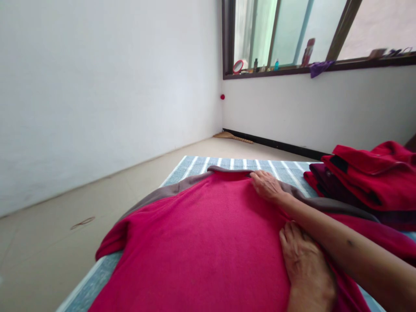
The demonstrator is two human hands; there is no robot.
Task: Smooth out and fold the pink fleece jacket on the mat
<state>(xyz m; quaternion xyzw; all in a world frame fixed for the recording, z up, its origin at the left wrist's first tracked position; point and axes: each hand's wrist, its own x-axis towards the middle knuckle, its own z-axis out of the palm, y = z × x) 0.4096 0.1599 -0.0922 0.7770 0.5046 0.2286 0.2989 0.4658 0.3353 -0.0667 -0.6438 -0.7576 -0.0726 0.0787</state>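
Observation:
A magenta fleece top (208, 225) with grey shoulder panels lies spread out, its plain side up and its collar at the far end. My right hand (266, 184) is closed on the fabric beside the collar, fingertips at the collar's right end. Nearer to me, my left hand (303, 255) grips the right side of the body, fingers bent into the cloth. My right forearm crosses above the left hand and hides part of the garment's right side. One sleeve hangs toward the left edge; the other stretches off to the right.
Beneath the top is a blue-grey, white-striped bed cover (224, 163). Folded red and dark purple clothes (373, 182) are stacked at right. On the floor lie a broom (232, 137) and a thin loop of cord (82, 223). Small bottles and a round mirror (238, 66) line the windowsill.

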